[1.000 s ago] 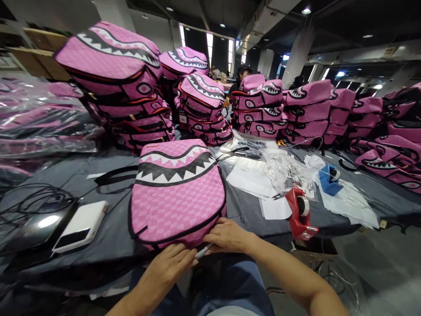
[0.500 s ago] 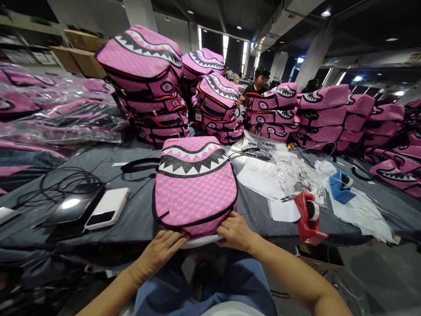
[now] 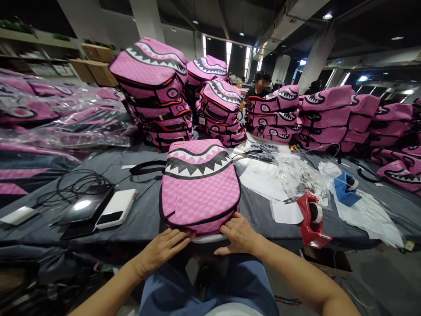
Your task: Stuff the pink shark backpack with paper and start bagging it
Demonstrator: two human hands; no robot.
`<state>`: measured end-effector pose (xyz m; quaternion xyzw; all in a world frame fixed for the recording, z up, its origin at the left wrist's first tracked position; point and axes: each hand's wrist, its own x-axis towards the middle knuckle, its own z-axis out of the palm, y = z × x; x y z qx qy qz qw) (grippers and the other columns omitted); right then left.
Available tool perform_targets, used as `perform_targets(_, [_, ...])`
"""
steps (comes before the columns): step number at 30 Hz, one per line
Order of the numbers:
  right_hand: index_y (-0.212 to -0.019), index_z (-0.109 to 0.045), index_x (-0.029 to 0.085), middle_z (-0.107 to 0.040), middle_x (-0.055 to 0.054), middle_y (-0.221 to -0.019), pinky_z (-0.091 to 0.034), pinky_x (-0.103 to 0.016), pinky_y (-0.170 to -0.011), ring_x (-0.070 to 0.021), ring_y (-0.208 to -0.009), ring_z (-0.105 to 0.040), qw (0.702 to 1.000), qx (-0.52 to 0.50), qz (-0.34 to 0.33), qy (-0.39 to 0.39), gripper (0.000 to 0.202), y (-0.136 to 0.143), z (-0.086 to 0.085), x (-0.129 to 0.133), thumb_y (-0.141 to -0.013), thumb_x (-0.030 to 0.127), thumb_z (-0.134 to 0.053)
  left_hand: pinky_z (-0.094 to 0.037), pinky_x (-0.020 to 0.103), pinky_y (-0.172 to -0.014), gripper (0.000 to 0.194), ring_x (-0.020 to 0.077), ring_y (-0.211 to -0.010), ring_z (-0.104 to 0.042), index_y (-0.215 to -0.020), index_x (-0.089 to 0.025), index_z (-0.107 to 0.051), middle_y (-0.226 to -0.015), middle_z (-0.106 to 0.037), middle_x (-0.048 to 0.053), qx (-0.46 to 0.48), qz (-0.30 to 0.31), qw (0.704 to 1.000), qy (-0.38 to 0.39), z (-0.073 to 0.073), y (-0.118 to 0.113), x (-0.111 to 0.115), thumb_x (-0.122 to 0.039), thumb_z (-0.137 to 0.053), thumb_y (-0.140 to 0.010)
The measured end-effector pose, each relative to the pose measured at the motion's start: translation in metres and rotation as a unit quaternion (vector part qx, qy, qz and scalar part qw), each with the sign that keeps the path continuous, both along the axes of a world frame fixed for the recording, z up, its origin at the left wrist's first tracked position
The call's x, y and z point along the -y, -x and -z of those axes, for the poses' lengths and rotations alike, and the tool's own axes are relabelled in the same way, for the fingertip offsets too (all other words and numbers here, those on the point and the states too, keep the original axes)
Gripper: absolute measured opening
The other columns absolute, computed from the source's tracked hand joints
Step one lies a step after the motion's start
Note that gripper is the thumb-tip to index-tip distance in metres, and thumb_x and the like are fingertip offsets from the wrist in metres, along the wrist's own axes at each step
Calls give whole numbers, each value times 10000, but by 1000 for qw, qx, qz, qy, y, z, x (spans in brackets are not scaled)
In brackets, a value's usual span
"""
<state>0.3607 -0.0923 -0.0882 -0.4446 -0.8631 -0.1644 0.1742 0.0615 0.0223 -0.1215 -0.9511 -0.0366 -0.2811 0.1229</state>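
A pink checkered backpack (image 3: 200, 193) with a black-and-white toothed band lies on the dark cloth-covered table (image 3: 144, 230) in front of me. At its near left edge is my left hand (image 3: 167, 248), fingers together and partly tucked under the rim. My right hand (image 3: 238, 235) touches the near right corner, its fingertips on the edge and its thumb apart and stretched to the left. A strip of white material (image 3: 210, 238) shows under the near edge between my hands. A black strap (image 3: 148, 166) extends from the backpack's left side.
Stacked pink backpacks (image 3: 161, 96) line the back. A white power bank (image 3: 116, 208), dark tablet (image 3: 87, 206) and cables lie left. Right are a red tape dispenser (image 3: 314, 221), blue dispenser (image 3: 347, 188) and papers (image 3: 286, 211). A person (image 3: 259, 85) is behind the stacks.
The view has shifted slightly, moving the scene rightward. My right thumb has come away from the white strip and now points left, and less of the strip shows.
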Motion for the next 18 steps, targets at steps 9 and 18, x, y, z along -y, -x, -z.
perform_targets(9, [-784, -589, 200, -654, 6, -618, -372, -376, -728, -174, -606, -579, 997, 0, 22, -69, 274, 6, 12, -4, -804, 418, -753, -497, 362, -1008, 381, 223, -1120, -644, -1339, -234, -567, -1210, -702, 102, 95, -71, 985, 122, -46, -36, 55, -150, -528, -969])
perform_targets(18, [-924, -554, 186, -700, -49, -722, -412, -392, -744, -215, -665, -635, 998, -34, 33, -32, 214, -24, 25, -7, -879, 370, -654, -547, 353, -864, 354, 234, -871, -672, -1133, -180, -681, -935, -736, 85, -55, -16, 898, 436, -56, -144, 37, -366, -419, -987])
